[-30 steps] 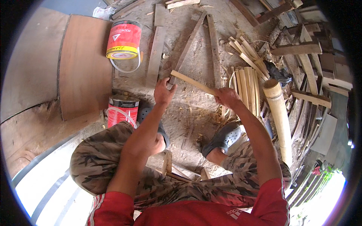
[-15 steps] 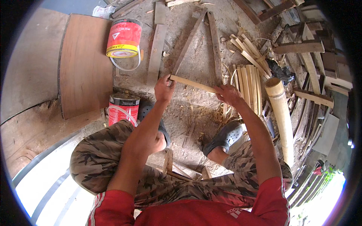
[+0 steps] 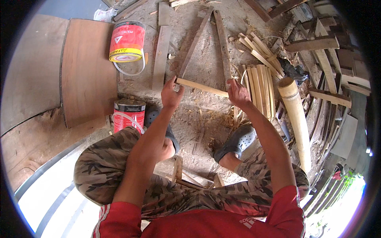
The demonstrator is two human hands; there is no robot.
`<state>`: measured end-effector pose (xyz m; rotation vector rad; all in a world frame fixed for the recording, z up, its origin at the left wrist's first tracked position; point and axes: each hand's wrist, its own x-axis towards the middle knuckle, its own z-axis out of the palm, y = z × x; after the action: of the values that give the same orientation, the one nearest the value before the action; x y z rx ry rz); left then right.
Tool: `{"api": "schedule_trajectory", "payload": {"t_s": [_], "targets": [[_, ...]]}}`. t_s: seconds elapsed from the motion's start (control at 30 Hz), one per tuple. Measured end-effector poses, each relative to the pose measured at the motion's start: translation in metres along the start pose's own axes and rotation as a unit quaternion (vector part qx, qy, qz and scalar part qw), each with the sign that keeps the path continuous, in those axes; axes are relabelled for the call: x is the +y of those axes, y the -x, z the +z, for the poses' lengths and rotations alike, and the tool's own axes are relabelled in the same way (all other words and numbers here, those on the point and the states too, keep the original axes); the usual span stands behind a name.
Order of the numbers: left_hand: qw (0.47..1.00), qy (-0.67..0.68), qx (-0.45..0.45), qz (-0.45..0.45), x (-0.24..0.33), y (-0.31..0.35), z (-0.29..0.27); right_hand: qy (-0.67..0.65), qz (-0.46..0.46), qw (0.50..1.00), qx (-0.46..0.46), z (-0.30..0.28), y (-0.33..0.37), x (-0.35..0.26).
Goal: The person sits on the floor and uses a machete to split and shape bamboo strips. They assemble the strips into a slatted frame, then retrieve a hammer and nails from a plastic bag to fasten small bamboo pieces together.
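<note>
A pale, flat bamboo strip [image 3: 203, 87] is stretched crosswise between my two hands, its right end slightly lower. My left hand [image 3: 172, 96] pinches the left end between thumb and fingers. At the other end, my right hand [image 3: 239, 94] is closed on the strip, its index finger raised along the edge. Beyond the strip, two long dark wooden slats [image 3: 197, 41] lean together in an upside-down V on the dirt floor. Several split bamboo strips [image 3: 260, 89] lie side by side just right of my right hand.
A thick bamboo pole [image 3: 295, 123] lies at the right, near stacked timber [image 3: 317, 43]. Two red cans, one farther off [image 3: 127, 37] and one nearer [image 3: 130, 115], stand at left beside a plywood sheet [image 3: 89, 71]. More loose bamboo pieces [image 3: 262, 49] lie beyond the row.
My right hand has shifted its hold at the strip's right end, with its fingers now more upright. The strip stays almost in place, and the whole view has shifted slightly.
</note>
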<state>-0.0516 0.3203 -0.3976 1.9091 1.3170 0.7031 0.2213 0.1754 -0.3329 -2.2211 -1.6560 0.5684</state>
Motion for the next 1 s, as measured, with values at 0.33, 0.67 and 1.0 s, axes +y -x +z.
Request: {"api": "schedule_trajectory", "payload": {"t_s": [0.33, 0.67, 1.0], "targets": [[0.954, 0.203, -0.014, -0.218, -0.007, -0.005, 0.001, -0.189, 0.012, 0.982, 0.020, 0.044, -0.062, -0.087], [0.957, 0.130, -0.058, -0.254, -0.005, -0.019, 0.009, -0.234, 0.126, 0.960, 0.085, 0.079, -0.084, -0.126], [0.954, 0.162, -0.046, -0.250, -0.030, -0.021, 0.020, -0.263, 0.237, 0.931, 0.086, 0.105, -0.078, -0.142]]}}
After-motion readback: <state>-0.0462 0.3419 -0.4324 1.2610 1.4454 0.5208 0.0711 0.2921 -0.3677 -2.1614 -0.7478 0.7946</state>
